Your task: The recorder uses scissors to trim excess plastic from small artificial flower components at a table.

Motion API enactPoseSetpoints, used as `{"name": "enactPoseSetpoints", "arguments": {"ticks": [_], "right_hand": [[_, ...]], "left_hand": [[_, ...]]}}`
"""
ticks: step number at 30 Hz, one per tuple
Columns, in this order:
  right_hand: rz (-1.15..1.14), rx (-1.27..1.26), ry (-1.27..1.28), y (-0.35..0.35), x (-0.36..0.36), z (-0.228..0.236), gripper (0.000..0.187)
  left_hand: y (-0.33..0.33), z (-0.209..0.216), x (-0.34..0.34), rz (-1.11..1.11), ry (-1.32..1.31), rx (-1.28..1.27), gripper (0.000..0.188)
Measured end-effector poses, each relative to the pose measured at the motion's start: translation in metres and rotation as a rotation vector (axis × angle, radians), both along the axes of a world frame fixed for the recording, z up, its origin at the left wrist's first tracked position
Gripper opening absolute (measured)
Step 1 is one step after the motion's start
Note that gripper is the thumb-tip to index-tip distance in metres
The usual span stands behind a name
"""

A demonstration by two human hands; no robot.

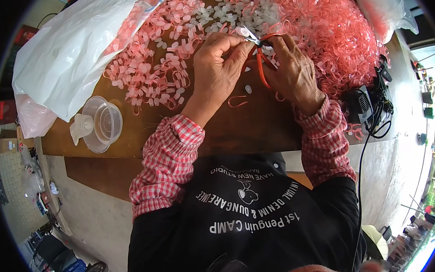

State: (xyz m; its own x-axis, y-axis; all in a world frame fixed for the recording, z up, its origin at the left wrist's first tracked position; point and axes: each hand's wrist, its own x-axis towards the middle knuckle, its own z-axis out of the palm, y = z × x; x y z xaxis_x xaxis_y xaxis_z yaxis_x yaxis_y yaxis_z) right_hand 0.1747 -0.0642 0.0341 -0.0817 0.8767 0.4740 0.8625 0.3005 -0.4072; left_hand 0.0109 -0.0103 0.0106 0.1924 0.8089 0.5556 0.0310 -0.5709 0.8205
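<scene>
My right hand (pixel 293 69) grips a pair of scissors (pixel 261 66) with orange-red handles. The blades point up and left, toward the fingertips of my left hand (pixel 219 61). Those fingertips are pinched together on a small white oval plastic piece (pixel 244 31), which lies right by the blades. Whether the blades touch it I cannot make out. Beneath my hands, a loose white oval (pixel 248 89) and a thin pink looped piece (pixel 237 102) lie on the brown table (pixel 227 135).
Pink looped plastic pieces heap up at the right (pixel 320 25). Pink pieces with pale ovals (pixel 158 65) spread at the left, beside a white plastic bag (pixel 73 55). A clear round tub (pixel 108 123) stands near the left front. A black device with cables (pixel 370 101) sits at the right.
</scene>
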Motion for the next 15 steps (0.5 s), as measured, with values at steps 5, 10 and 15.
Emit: {"name": "enactPoseSetpoints", "arguments": {"ticks": [5,10,15], "right_hand": [[-0.040,-0.041,-0.052,-0.002,-0.003,0.001,0.039],[-0.080,-0.013,-0.114,-0.002,-0.002,-0.006,0.029],[-0.082,-0.059,-0.148,-0.002,-0.003,-0.008,0.020]], "left_hand": [[-0.004,0.005,-0.002,-0.065,0.119,-0.105,0.008],[0.001,0.003,-0.004,-0.001,0.220,0.037,0.008],[0.002,0.003,-0.008,-0.007,0.261,0.041,0.010]]}}
